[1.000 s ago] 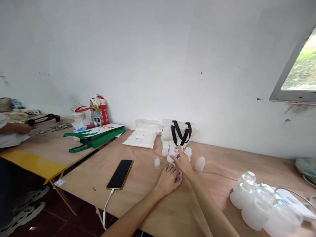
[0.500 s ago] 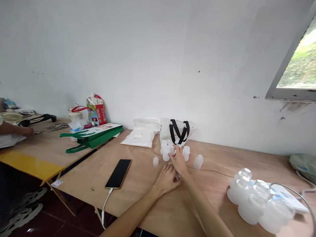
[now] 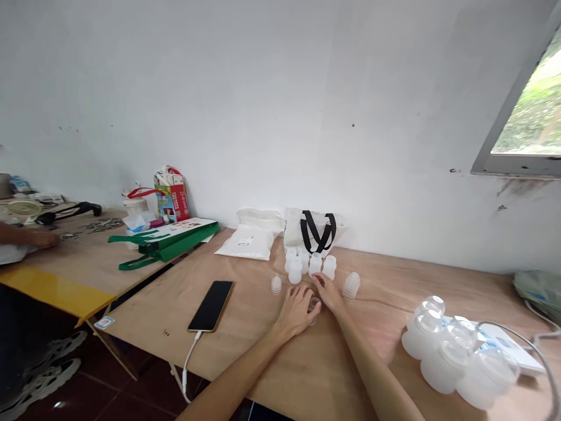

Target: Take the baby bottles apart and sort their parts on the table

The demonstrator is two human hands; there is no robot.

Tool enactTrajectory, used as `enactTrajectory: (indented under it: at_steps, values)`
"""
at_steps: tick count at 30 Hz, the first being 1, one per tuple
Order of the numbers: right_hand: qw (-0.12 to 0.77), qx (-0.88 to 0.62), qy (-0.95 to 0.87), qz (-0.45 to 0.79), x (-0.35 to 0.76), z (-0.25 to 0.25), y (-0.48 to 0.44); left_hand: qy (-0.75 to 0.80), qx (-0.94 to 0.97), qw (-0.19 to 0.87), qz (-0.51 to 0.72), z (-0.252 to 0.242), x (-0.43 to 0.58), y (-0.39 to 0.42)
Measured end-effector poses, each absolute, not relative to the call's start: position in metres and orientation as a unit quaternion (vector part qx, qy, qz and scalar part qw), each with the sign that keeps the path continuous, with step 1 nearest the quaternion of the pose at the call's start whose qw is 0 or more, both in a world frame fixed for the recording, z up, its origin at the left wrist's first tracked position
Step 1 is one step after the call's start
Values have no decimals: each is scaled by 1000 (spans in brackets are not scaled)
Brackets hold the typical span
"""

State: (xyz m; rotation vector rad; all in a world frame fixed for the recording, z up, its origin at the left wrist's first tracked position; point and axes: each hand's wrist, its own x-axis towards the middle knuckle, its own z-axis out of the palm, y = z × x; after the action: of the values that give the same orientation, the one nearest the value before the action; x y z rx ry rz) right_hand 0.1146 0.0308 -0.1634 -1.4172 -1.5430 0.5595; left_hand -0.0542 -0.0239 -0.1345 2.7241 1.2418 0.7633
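Nothing legible; the white packet's label [image 3: 245, 242] is too small to read.

Head-worn camera looks forward and down

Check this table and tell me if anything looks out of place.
The ribbed translucent plastic piece sits apart from the cluster of similar pieces and appears to lean rather than stand upright. The phone's white charging cable also drops over the table edge, and a dark stain marks the wall below the window.
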Motion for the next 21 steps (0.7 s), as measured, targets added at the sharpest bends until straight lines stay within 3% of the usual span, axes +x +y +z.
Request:
enactTrajectory:
  at_steps: [11, 21]
  values:
    - [472, -594, -608, 235, 113, -147, 36, 386, 877, 26, 284, -133, -54, -24]
    - [533, -553, -607, 206, 114, -89, -93, 338, 865, 45, 367, -120, -26, -54]
